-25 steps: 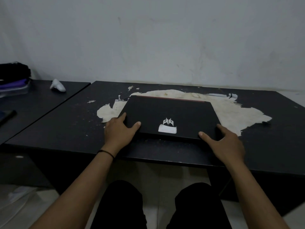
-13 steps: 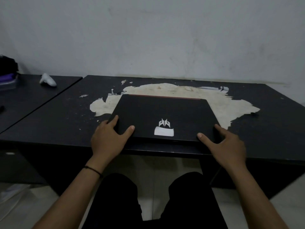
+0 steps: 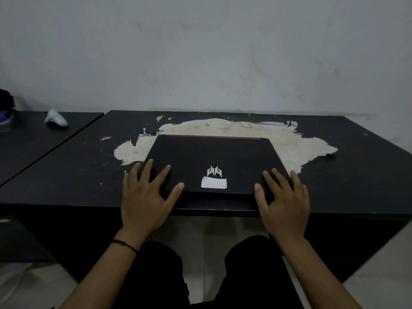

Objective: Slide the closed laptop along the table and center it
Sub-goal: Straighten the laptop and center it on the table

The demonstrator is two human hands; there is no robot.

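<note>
A closed black laptop (image 3: 214, 161) with a silver logo and a white sticker lies near the front edge of the black table (image 3: 66, 175), roughly mid-width, over a pale patch of peeled surface (image 3: 307, 148). My left hand (image 3: 145, 197) rests flat on the lid's near left corner, fingers spread and thumb along the front edge. My right hand (image 3: 283, 201) lies the same way on the near right corner. Neither hand wraps around the laptop.
A second black table (image 3: 26, 141) adjoins on the left, with a small white object (image 3: 55, 118) and a dark and purple bundle (image 3: 5, 114) at its far left. A white wall runs behind both tables. My knees are below the front edge.
Both hands have gone from clasping the laptop's near corners to lying flat on the lid with fingers spread. The view has shifted, and the laptop sits more centred in it.
</note>
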